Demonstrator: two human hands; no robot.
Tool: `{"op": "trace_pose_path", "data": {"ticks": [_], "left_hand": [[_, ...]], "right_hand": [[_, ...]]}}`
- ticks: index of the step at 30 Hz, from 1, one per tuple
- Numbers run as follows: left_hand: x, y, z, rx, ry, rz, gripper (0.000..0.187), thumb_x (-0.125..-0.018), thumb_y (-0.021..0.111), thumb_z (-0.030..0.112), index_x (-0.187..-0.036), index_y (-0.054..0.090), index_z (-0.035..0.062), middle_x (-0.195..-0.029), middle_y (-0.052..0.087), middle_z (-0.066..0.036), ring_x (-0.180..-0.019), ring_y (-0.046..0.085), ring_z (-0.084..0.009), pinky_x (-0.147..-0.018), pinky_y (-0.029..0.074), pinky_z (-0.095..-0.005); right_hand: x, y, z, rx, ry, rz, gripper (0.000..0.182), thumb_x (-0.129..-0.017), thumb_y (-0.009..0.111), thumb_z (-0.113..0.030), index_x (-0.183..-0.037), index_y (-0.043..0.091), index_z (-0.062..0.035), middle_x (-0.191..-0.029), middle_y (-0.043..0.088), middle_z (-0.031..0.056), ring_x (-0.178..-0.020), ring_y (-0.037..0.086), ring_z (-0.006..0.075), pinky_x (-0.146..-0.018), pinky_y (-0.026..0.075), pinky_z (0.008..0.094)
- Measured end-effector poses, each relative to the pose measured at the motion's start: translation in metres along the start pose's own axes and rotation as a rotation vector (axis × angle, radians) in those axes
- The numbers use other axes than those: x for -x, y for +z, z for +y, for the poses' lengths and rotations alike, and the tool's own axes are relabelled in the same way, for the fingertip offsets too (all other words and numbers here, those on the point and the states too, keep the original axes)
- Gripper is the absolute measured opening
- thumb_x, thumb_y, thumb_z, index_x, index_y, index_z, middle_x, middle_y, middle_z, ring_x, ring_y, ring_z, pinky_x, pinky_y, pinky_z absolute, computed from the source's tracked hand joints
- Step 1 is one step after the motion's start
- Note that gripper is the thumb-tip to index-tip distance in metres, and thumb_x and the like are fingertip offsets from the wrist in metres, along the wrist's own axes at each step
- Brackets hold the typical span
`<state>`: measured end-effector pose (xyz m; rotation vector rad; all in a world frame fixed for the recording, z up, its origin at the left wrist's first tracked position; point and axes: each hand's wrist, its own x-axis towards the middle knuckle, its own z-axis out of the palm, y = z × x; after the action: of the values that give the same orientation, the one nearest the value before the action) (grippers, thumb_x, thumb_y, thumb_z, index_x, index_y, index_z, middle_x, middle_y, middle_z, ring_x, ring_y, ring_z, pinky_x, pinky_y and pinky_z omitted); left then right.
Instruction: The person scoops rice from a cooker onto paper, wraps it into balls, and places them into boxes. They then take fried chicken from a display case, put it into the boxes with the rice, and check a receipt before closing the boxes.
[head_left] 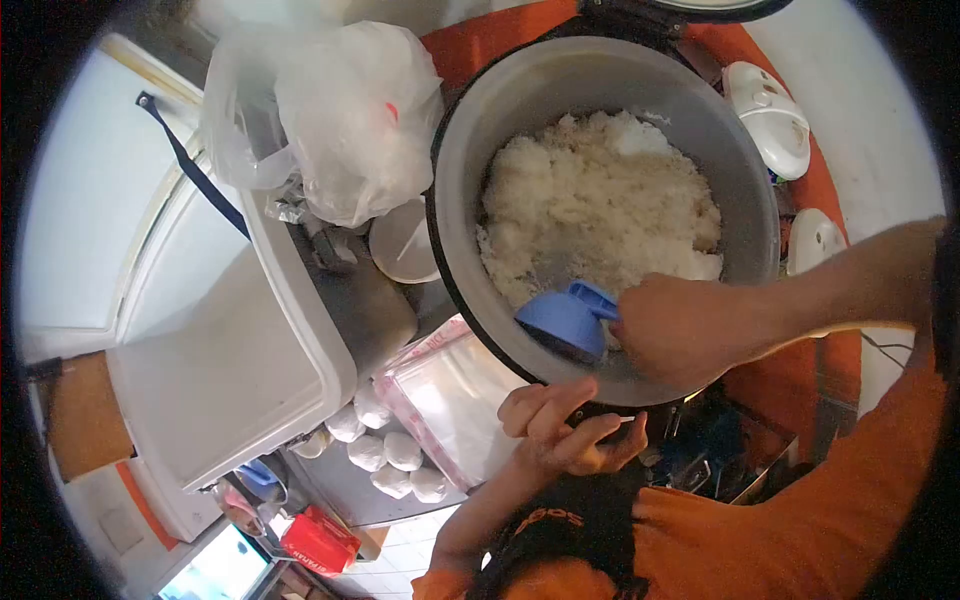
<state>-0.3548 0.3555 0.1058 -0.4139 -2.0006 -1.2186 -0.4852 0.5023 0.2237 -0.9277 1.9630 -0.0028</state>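
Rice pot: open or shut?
Open. The lid is off the mouth of the pot, and the rice shows inside, with the blue scoop in the right hand.

Kitchen, apparently commercial: one large pot [745, 215] of cooked rice [600, 195]; blue scoop [560, 322]; big white box [220, 370]; small white packets [402, 452]; bulging plastic bag [355, 115].

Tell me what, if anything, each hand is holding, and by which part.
The right hand holds the blue scoop by its handle. Whether the left hand holds anything cannot be told.
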Motion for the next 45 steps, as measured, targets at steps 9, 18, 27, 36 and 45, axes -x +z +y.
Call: {"op": "trace_pose_path", "data": {"ticks": [9, 18, 27, 36, 45], "left_hand": [[0.013, 0.006, 0.001, -0.036, 0.004, 0.007, 0.057, -0.066, 0.085, 0.04, -0.11, 0.051, 0.0295, -0.12, 0.051, -0.002, -0.106, 0.044, -0.0239, -0.083, 0.039, -0.0343], [0.011, 0.001, -0.001, -0.037, 0.001, -0.022, 0.059, -0.066, 0.084, 0.038, -0.113, 0.049, 0.0277, -0.121, 0.049, -0.005, -0.108, 0.042, -0.0257, -0.085, 0.039, -0.0363], [0.009, -0.001, -0.001, -0.03, 0.008, -0.055, 0.062, -0.067, 0.083, 0.037, -0.116, 0.047, 0.0259, -0.122, 0.047, -0.007, -0.11, 0.04, -0.0274, -0.087, 0.038, -0.0383], [0.007, -0.008, 0.008, -0.085, -0.004, -0.119, 0.075, -0.061, 0.086, 0.035, -0.115, 0.04, 0.0104, -0.13, 0.041, -0.024, -0.116, 0.041, -0.0379, -0.095, 0.036, -0.0519], [0.18, -0.15, -0.057, -0.612, -0.42, -0.788, 0.091, -0.08, 0.075, 0.041, -0.142, 0.031, -0.0083, -0.149, 0.034, -0.027, -0.143, 0.027, -0.0437, -0.118, 0.024, -0.0543]], "right_hand": [[-0.003, 0.009, 0.06, 0.144, 0.049, 0.346, 0.028, -0.08, 0.065, -0.01, -0.097, 0.056, 0.0112, -0.082, 0.066, 0.0273, -0.076, 0.07, 0.042, -0.066, 0.057, 0.0487], [-0.028, -0.001, 0.062, 0.253, 0.131, 0.498, 0.026, -0.076, 0.066, -0.01, -0.096, 0.062, 0.007, -0.081, 0.067, 0.0227, -0.074, 0.07, 0.0408, -0.065, 0.057, 0.0473], [-0.061, 0.019, 0.024, 0.097, -0.142, -0.114, 0.018, -0.074, 0.064, -0.013, -0.07, 0.069, 0.0031, -0.061, 0.064, 0.0216, -0.063, 0.068, 0.0385, -0.067, 0.056, 0.0479], [0.045, 0.036, 0.017, -0.459, 0.147, 0.32, 0.032, -0.097, 0.052, -0.025, -0.093, 0.064, 0.0048, -0.066, 0.065, 0.0188, -0.055, 0.066, 0.0305, -0.051, 0.053, 0.0423], [0.108, 0.142, -0.078, -1.418, 0.034, 0.153, 0.03, -0.106, 0.045, -0.031, -0.107, 0.057, -0.0038, -0.073, 0.063, 0.0038, -0.048, 0.053, 0.0113, -0.043, 0.045, 0.0253]]}}
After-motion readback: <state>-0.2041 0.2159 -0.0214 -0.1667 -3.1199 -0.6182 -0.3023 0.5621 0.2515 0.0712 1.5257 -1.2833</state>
